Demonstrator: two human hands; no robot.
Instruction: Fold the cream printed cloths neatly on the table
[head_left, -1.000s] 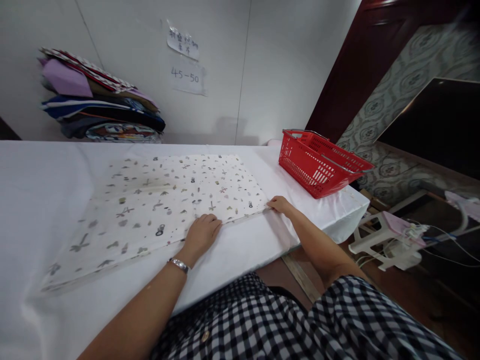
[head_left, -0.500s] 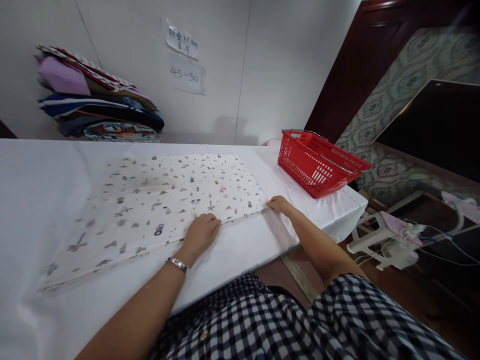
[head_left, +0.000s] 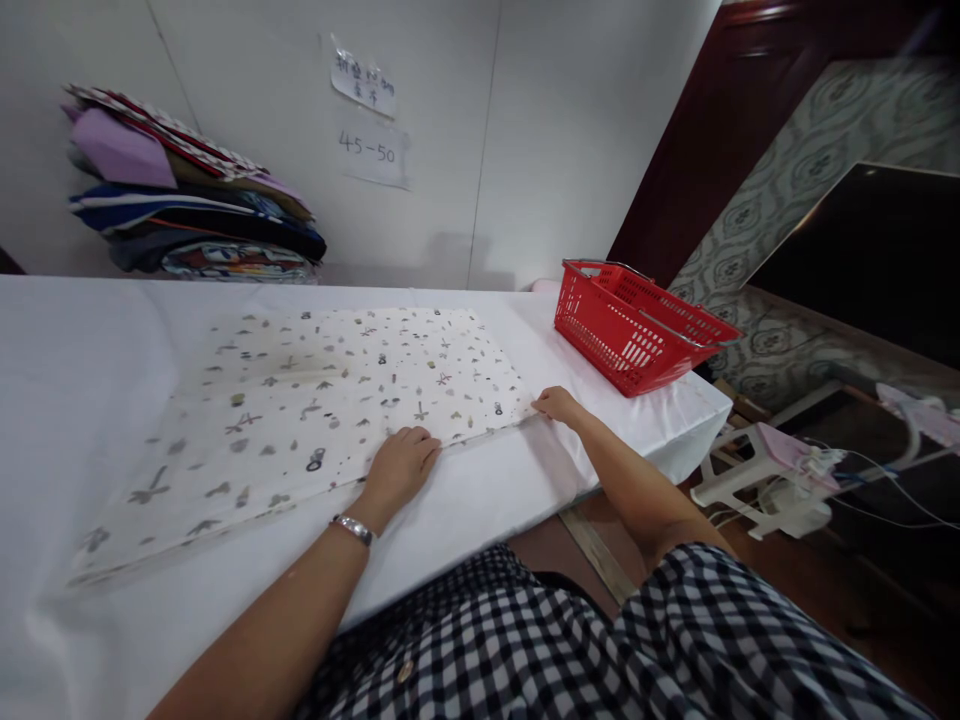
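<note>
A white cloth with small printed figures (head_left: 315, 400) lies flat and folded on the white table (head_left: 90, 340). My left hand (head_left: 400, 465) rests on the cloth's near edge, fingers curled over it, a metal watch on the wrist. My right hand (head_left: 556, 404) pinches the cloth's near right corner against the table.
A red plastic basket (head_left: 637, 325) stands tilted at the table's right end. A stack of folded fabrics (head_left: 187, 210) sits against the wall at the back left. Paper notes (head_left: 367, 120) hang on the wall. A white stool and cables (head_left: 780, 480) are on the floor at right.
</note>
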